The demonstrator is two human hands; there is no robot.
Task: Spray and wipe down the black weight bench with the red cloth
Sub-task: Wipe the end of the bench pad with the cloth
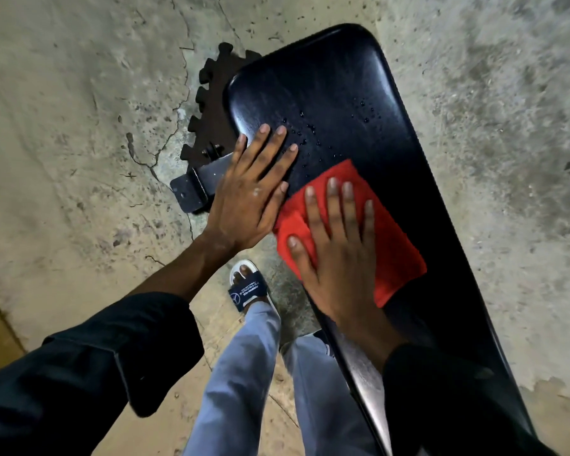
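The black weight bench (336, 83) runs from the upper middle to the lower right, with water droplets (310, 133) on its pad. A folded red cloth (395, 245) lies flat on the pad near the middle. My right hand (339, 255) presses flat on the cloth, fingers spread. My left hand (254, 189) rests flat on the bench's left edge beside the cloth, fingers apart and holding nothing. No spray bottle is in view.
The bench's metal foot bracket (195, 189) sticks out to the left over a black interlocking rubber mat (208, 103). Cracked concrete floor (79, 110) surrounds the bench. My sandalled foot (249, 287) and grey trouser legs stand close to the bench's left side.
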